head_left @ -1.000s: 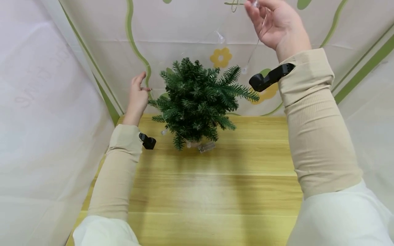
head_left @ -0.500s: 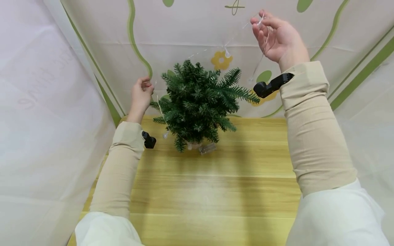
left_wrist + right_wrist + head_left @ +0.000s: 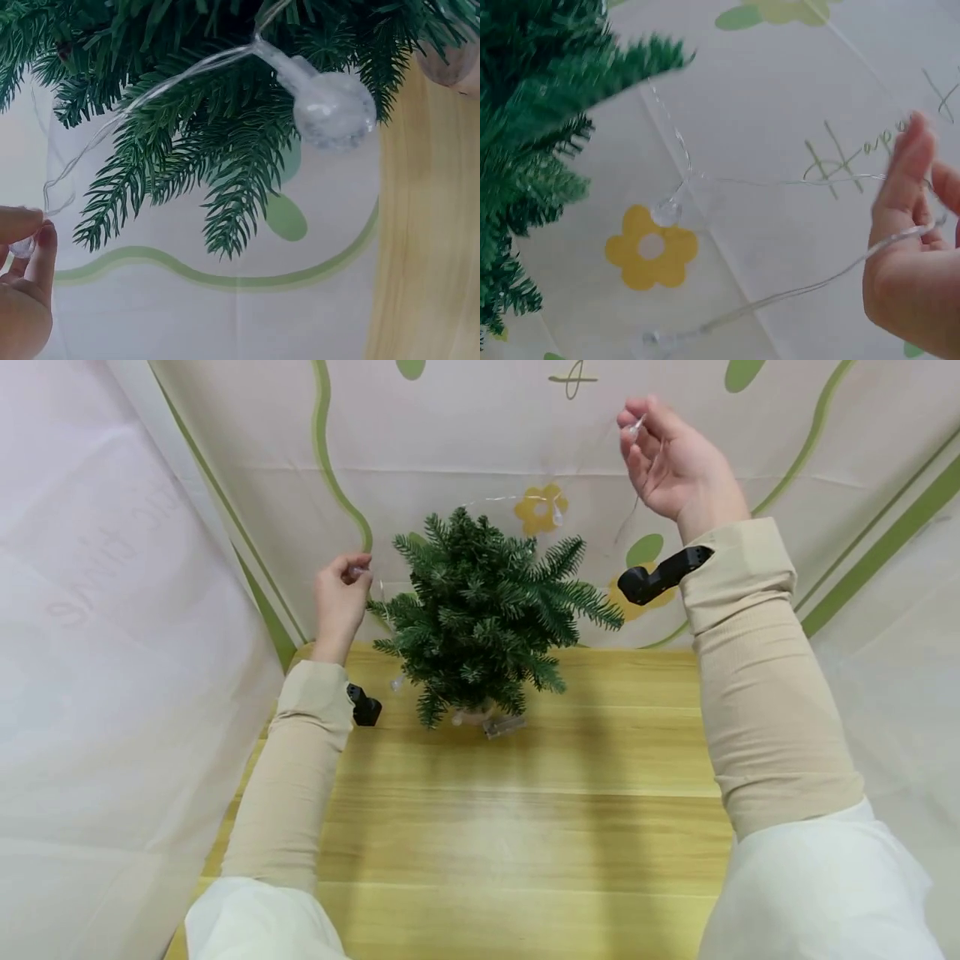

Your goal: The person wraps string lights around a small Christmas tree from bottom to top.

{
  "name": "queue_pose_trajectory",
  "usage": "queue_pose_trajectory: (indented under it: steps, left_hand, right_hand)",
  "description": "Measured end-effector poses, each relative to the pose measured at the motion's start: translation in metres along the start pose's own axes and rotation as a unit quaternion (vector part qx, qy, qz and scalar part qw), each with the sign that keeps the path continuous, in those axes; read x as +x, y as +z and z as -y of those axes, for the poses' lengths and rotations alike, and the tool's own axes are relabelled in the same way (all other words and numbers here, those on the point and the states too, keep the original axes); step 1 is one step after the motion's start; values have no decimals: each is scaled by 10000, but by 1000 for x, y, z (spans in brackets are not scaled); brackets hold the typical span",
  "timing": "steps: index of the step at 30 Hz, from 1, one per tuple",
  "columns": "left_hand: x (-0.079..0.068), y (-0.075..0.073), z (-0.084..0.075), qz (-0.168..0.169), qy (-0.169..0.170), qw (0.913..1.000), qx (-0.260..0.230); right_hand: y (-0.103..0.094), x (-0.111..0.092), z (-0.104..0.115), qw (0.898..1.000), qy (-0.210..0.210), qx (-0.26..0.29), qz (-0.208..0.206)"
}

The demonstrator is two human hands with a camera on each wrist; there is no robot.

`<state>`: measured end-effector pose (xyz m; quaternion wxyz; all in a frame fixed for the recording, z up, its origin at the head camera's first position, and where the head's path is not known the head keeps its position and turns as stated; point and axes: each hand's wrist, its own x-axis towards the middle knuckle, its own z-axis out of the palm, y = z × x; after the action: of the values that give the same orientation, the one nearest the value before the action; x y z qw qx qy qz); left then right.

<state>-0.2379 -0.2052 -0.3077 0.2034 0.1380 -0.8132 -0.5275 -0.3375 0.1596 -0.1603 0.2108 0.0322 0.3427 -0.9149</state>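
A small green artificial Christmas tree [image 3: 480, 610] stands between my hands at the back of the table. A clear string of fairy lights runs around it. My left hand [image 3: 340, 602], left of the tree, pinches a clear bulb of the string between thumb and fingers. Another round bulb [image 3: 334, 111] hangs by the branches in the left wrist view. Up and right of the tree, my right hand [image 3: 686, 464] holds the string between curled fingers, a bulb [image 3: 634, 427] at the fingertips. From there the wire [image 3: 780, 181] runs back behind the tree, with a bulb [image 3: 666, 211] dangling.
A clear battery box [image 3: 504, 727] lies at the tree's base on the wooden table [image 3: 510, 843]. Close behind the tree rises a printed fabric wall [image 3: 450, 427]. Further fabric walls stand at left [image 3: 90, 693] and right.
My right hand has come down from the top edge, bringing the string lower behind the tree. My left fingers, spread apart earlier, have closed on a bulb.
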Motion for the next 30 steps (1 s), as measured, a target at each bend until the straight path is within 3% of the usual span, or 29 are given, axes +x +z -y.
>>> queue_pose_trajectory:
  steps: [5, 9, 15, 22, 30]
  left_hand:
    - [-3, -1, 2, -22, 218, 9980, 595]
    - [-7, -3, 1, 66, 582, 9891, 1349]
    - [-9, -1, 1, 211, 952, 9756, 1965]
    - [-9, 2, -3, 247, 906, 9761, 1962]
    - [-9, 8, -5, 127, 1010, 9771, 1871]
  right_hand:
    - [13, -5, 0, 9980, -261, -226, 528]
    - [20, -8, -1, 9922, -595, -497, 972]
    - [30, -8, -4, 9931, -601, 120, 1000]
    - [36, -8, -11, 9893, -483, 636, 1220]
    - [38, -11, -19, 9817, -594, 607, 1703]
